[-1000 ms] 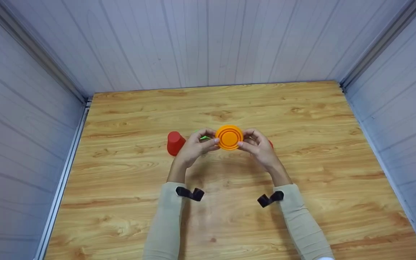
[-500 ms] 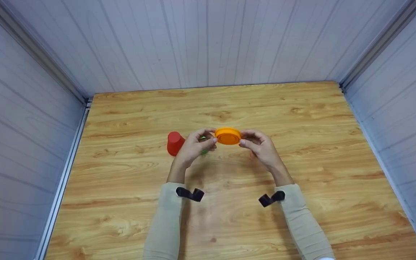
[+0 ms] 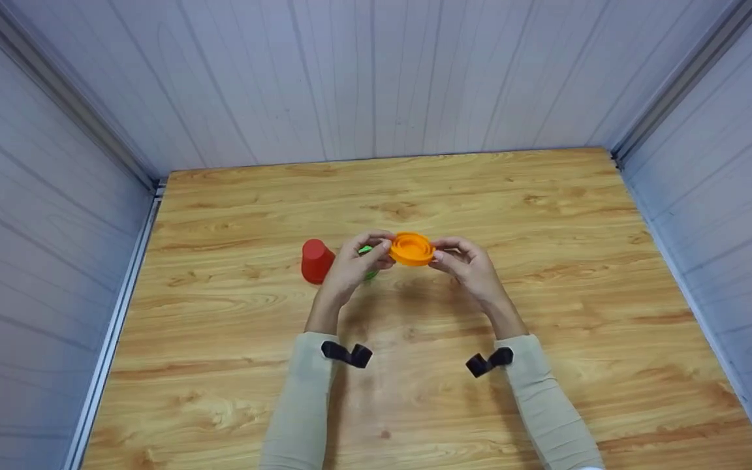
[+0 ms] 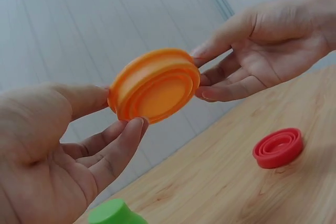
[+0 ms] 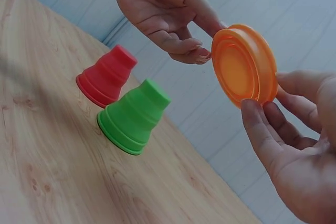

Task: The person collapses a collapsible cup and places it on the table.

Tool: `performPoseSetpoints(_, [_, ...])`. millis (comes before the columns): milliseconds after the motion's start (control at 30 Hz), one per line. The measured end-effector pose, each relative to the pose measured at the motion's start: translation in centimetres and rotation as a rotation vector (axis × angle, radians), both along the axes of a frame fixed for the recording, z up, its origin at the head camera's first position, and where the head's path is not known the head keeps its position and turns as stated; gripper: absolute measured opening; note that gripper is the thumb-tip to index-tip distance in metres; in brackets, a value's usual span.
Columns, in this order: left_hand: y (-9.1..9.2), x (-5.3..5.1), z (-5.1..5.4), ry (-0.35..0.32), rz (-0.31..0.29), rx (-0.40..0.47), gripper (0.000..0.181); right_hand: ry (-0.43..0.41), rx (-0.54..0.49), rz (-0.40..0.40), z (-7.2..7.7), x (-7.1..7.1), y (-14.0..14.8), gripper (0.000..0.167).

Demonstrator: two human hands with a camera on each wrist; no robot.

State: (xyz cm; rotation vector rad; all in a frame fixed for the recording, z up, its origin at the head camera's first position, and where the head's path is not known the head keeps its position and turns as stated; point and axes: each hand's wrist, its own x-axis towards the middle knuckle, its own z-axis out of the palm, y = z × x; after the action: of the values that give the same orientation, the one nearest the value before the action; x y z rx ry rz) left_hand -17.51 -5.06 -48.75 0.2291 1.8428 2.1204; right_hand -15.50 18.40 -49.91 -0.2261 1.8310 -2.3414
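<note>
Presently I list: orange cup (image 3: 412, 249), seemingly unexpanded, pinched by left hand (image 3: 356, 264) and right hand (image 3: 472, 267) above the table (image 3: 219, 365); red cup (image 3: 315, 261) and green cup (image 5: 135, 119), left, standing extended; red disc (image 4: 278, 149), right, flat.

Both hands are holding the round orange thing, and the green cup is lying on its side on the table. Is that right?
Not quite: the green cup isn't lying on its side; the right wrist view shows it standing upside down on the table. The left hand and right hand do hold the orange thing.
</note>
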Motion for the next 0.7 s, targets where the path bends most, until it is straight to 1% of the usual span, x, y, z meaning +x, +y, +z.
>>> performPoseSetpoints(133, [0.2,0.1,-0.2,0.013,0.000,-0.007,0.027,-0.025,-0.045,-0.025,-0.2,-0.1,0.0,0.040])
performPoseSetpoints(233, [0.5,0.2,-0.2,-0.002,0.014,-0.005,0.038,-0.049,-0.082,-0.045,-0.3,-0.2,0.1,0.045])
performPoseSetpoints(333, [1.0,0.3,-0.2,-0.020,0.028,-0.009,0.046,-0.052,-0.081,-0.040,-0.3,-0.2,0.3,0.047])
performPoseSetpoints(467, [1.5,0.5,-0.5,-0.036,0.034,-0.008,0.041,-0.042,-0.051,-0.025,-0.3,0.0,0.7,0.044])
performPoseSetpoints(567, [1.9,0.6,-0.7,-0.040,0.028,-0.001,0.037,-0.059,-0.069,-0.029,-0.3,0.1,1.0,0.044])
performPoseSetpoints(700, [2.4,0.8,-0.8,-0.034,0.009,0.010,0.038,-0.078,-0.109,-0.043,-0.5,0.2,1.5,0.046])
